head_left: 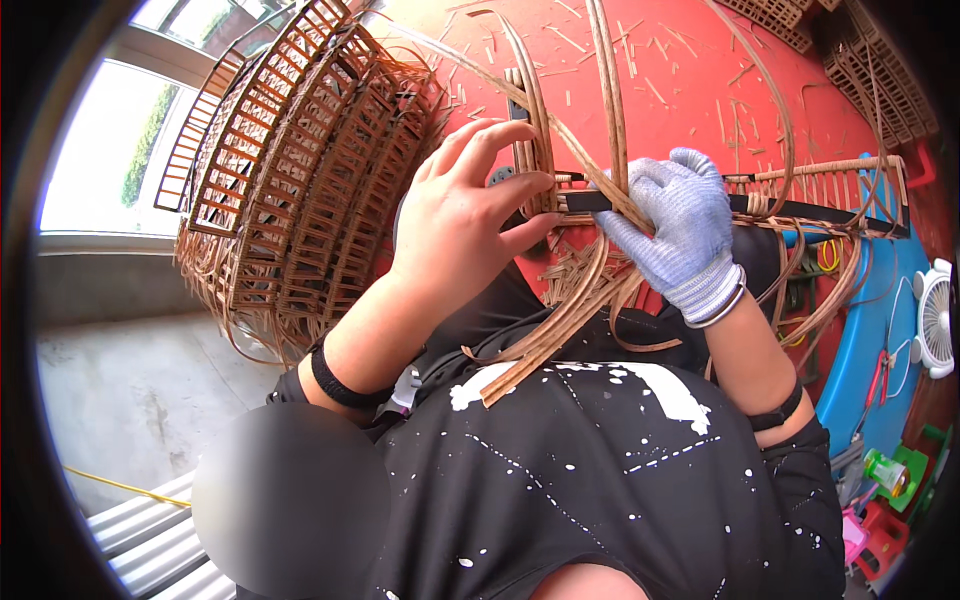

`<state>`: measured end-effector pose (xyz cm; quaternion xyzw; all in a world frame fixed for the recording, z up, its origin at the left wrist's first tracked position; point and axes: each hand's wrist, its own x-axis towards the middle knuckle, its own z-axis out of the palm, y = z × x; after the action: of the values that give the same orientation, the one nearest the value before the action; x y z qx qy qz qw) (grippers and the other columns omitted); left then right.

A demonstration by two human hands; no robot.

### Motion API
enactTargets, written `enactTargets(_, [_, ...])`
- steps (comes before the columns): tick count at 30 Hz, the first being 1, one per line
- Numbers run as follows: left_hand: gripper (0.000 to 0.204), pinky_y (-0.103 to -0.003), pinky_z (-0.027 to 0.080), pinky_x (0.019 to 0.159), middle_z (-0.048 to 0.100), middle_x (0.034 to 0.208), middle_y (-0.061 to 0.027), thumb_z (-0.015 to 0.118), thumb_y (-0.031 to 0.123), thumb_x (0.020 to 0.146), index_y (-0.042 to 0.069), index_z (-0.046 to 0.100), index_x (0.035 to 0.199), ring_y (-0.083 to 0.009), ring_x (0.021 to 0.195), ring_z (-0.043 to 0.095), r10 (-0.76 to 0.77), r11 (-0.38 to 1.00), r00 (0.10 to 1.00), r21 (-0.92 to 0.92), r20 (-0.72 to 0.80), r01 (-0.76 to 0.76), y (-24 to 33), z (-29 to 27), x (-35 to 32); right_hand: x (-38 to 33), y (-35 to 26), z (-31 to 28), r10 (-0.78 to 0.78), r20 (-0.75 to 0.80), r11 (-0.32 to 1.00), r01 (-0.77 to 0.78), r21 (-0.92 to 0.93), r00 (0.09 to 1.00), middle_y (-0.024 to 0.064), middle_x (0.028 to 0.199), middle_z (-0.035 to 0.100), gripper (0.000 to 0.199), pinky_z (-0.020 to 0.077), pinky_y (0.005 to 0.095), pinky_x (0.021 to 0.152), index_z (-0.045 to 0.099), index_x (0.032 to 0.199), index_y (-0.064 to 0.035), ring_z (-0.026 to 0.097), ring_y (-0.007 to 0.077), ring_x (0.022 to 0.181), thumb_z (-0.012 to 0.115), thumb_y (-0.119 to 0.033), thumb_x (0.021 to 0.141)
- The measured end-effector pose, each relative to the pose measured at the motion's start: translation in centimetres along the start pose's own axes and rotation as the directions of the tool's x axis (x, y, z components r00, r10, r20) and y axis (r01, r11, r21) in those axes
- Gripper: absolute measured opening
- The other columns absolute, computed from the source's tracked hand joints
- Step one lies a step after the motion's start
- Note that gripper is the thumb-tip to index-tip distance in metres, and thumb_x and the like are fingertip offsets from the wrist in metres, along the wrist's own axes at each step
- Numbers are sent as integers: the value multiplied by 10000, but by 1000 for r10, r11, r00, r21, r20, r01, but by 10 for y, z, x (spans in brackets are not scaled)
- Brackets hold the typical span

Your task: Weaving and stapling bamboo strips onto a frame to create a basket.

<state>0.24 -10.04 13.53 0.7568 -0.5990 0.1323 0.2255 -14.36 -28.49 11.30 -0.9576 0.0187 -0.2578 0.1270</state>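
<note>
My bare left hand (465, 205) has its fingers spread and curved, the tips beside a bundle of brown wicker strips (541, 110) at the near end of a woven frame. Whether they touch it I cannot tell. My right hand, in a pale blue-grey knit glove (683, 222), is closed on flat wicker strips (612, 95) that cross a black bar (585, 202) of the frame. Several of these strips stand up tall, and others hang down (545, 365) toward my lap. The frame's slatted wicker part (830, 183) stretches off to the right.
Nested wicker baskets (290, 170) stand at the left by a window. Wicker scraps (580, 270) litter the red floor (690, 60). On the right are a blue table (850, 390) with red-handled pliers (878, 378), a white fan (935, 318), and more baskets (875, 70) beyond.
</note>
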Motion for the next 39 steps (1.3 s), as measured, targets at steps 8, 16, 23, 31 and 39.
enactTargets(8, [283, -431, 461, 1010, 586, 1244, -46, 811, 227, 699, 146, 733, 959, -292, 1219, 535, 58, 998, 990, -6, 128, -58, -3, -4, 7, -2, -3, -10, 32, -53, 984, -22, 175, 998, 51, 939, 681, 191, 440, 429, 916, 704, 906, -73, 639, 293, 868, 760, -180, 759])
enactTargets(16, [287, -419, 490, 970, 567, 1247, -57, 788, 245, 753, 170, 739, 1026, -306, 1178, 546, 56, 998, 998, 0, 27, -56, -22, 8, 19, -39, -8, -21, -284, 287, 930, 190, 315, 915, 53, 1063, 691, 305, 396, 477, 1062, 687, 1027, -108, 614, 283, 1159, 669, -69, 725])
enactTargets(23, [265, -419, 502, 960, 553, 1252, -55, 775, 274, 797, 178, 731, 1040, -307, 1180, 546, 15, 1000, 999, -1, 29, -15, -33, 15, 31, -113, 42, -35, -126, 742, 991, 124, 58, 659, 75, 1005, 661, 310, 385, 462, 1064, 671, 1045, -98, 612, 271, 1037, 631, -113, 738])
enactTargets(31, [277, -439, 456, 1033, 528, 1309, -85, 772, 251, 786, 139, 716, 1033, -331, 1252, 500, 58, 994, 995, -101, 77, -50, -23, 9, 20, -4, -12, -160, -593, 384, 560, 19, 829, 707, 153, 1206, 679, 545, 399, 514, 1002, 644, 1218, -45, 611, 382, 1148, 816, -232, 736])
enactTargets(39, [250, -441, 435, 1061, 521, 1346, -92, 767, 224, 787, 121, 712, 1008, -330, 1302, 470, 25, 993, 995, -119, 95, -13, -13, 10, 7, -15, -27, -6, 253, 723, 11, -749, 662, 643, 113, 878, 667, 386, 528, 257, 638, 529, 1343, 14, 644, 151, 661, 514, -169, 1004])
